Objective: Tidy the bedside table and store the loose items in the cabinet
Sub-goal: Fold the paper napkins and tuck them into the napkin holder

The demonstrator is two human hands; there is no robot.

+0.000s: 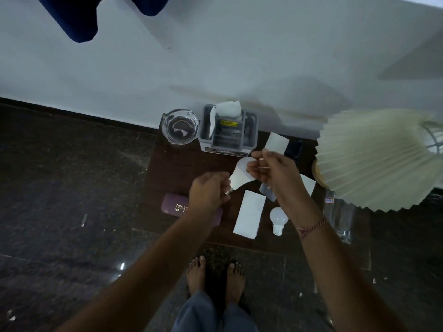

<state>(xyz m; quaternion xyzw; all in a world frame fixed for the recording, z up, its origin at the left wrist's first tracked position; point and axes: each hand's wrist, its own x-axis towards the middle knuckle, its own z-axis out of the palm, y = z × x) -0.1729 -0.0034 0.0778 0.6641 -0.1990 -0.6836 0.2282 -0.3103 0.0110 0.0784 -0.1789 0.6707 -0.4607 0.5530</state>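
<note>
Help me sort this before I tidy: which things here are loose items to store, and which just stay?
To store: held bulb, small bulb, white box, purple case, white card.
Staying: lamp shade, ashtray, grey organiser.

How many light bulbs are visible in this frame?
2. One light bulb is held above the table, the left hand at its base and the right hand at its dome. The other bulb lies on the bedside table near the front edge. Others may be hidden under the lampshade.
</note>
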